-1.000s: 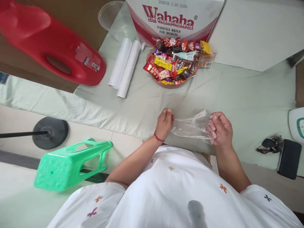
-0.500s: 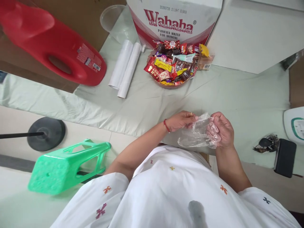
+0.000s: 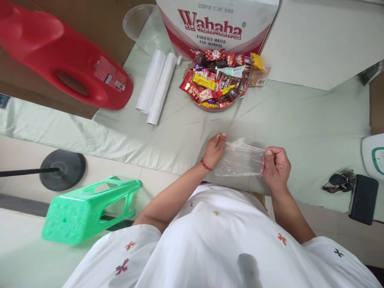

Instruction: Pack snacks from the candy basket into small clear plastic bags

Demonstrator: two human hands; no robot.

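Observation:
A clear plastic bag [image 3: 240, 161] is stretched taut between my two hands, just over the near edge of the table. My left hand [image 3: 215, 150], with a red string bracelet at the wrist, is closed on one side of it. On the opposite side my right hand [image 3: 276, 166] grips the film between thumb and curled fingers. Beyond them stands a bowl [image 3: 207, 107] heaped with wrapped candies [image 3: 214, 82]. Some of my fingers are hidden behind the bag and the knuckles.
Behind the bowl is a Wahaha carton [image 3: 216, 24]. Two white rolls [image 3: 154, 88] and a red jug [image 3: 72, 64] lie to the left. At right are keys [image 3: 339, 181], a black phone [image 3: 363, 199] and a white device [image 3: 375, 156]. A green stool [image 3: 90, 212] stands at lower left.
My hands have drawn apart, pulling the crumpled bag flat and tight. The left hand moved left and slightly up the frame. The view has shifted a little.

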